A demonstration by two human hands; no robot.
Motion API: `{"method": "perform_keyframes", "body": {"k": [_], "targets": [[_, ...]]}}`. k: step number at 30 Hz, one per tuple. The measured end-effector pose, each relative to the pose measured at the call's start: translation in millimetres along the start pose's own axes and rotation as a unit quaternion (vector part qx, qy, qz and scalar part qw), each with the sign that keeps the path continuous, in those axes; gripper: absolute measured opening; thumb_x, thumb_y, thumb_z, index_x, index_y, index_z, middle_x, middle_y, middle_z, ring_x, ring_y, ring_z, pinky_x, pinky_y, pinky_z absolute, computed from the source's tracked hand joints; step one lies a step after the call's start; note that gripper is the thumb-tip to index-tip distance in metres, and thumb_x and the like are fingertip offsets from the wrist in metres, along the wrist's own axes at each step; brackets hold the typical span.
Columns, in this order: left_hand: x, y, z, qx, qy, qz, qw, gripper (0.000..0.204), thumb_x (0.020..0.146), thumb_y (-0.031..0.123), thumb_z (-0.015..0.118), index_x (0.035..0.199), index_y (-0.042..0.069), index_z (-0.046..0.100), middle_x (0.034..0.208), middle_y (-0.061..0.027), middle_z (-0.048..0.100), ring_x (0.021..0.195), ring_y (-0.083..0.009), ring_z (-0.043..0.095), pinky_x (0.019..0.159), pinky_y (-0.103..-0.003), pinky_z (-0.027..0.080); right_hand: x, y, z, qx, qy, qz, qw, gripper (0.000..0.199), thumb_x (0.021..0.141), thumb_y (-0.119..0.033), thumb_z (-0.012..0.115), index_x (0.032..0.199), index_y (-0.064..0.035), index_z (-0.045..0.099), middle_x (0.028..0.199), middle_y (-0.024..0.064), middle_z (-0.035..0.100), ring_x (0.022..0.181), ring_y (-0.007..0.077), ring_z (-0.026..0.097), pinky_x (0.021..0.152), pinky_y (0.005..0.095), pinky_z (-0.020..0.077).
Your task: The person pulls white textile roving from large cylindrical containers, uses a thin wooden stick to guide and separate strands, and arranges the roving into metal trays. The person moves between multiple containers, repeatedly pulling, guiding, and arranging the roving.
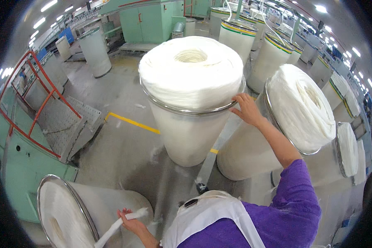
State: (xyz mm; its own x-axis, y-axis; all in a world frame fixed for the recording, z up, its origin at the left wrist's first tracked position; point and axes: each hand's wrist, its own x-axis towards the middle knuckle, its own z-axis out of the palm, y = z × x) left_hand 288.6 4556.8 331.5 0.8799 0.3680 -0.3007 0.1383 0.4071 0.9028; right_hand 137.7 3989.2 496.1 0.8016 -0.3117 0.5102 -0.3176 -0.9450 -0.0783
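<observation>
Cotton strip — soft, white and flat like a ribbon — sits in the left hand, low down near the body. The fingers are closed on it, and it runs down to the big can full of coiled cotton just beside that hand.

The right hand is stretched far out, arm nearly straight, purple sleeve pushed up. Its fingers are spread flat on the metal ring of the middle can, right under its tall heap of cotton. They press on it and do not wrap around it.

It looks like the step of steadying or moving that tall can while keeping the strip in hand. Any push would need to be slow and low — the heap stands high above the ring and could tip.

Another full can leans just beside the right arm. A yellow line crosses the grey floor.
</observation>
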Motion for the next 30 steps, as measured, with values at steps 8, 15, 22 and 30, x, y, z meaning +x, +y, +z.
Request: {"method": "perform_keyframes", "body": {"k": [8,15,22,30], "targets": [[-23,-18,-17,-0.003,-0.002,-0.017,1.000,0.040,0.095,0.018,0.051,0.130,-0.001,0.046,0.106,-0.0110,0.056,0.095,-0.0191,0.052,0.088,-0.033,0.042,26,33,14,-0.119,-0.209,-0.066,0.968,0.040,0.086,-0.046,0.058,0.096,-0.0070,0.061,0.094,0.0081,0.061,0.098,0.0251,0.057,0.087,0.0385,0.0426],[-46,2,10,-0.006,0.053,-0.010,0.999,0.041,0.091,0.024,0.059,0.124,-0.001,0.051,0.105,-0.0126,0.059,0.091,-0.0225,0.053,0.082,-0.037,0.043,24,-74,29,-0.072,-0.135,-0.143,0.978,0.044,0.079,-0.048,0.066,0.072,-0.0044,0.065,0.070,0.0116,0.065,0.068,0.0297,0.065,0.066,0.0399,0.0503],[-56,12,13,0.053,0.065,-0.024,0.996,0.049,0.091,0.028,0.059,0.130,-0.001,0.050,0.107,-0.0138,0.061,0.094,-0.0249,0.056,0.085,-0.043,0.042,59,-242,93,0.232,-0.265,-0.052,0.934,0.034,0.094,-0.033,0.048,0.097,0.0004,0.055,0.088,0.0213,0.063,0.085,0.0372,0.062,0.076,0.0479,0.0481],[-40,-6,-8,-0.024,0.002,0.013,1.000,0.042,0.090,0.012,0.059,0.127,-0.002,0.047,0.104,-0.0121,0.059,0.093,-0.0198,0.053,0.085,-0.035,0.044,66,-352,92,0.232,-0.271,-0.159,0.921,0.069,0.088,-0.029,0.060,0.139,0.0049,0.030,0.117,0.0279,0.052,0.106,0.0390,0.056,0.087,0.0443,0.0477]]}}
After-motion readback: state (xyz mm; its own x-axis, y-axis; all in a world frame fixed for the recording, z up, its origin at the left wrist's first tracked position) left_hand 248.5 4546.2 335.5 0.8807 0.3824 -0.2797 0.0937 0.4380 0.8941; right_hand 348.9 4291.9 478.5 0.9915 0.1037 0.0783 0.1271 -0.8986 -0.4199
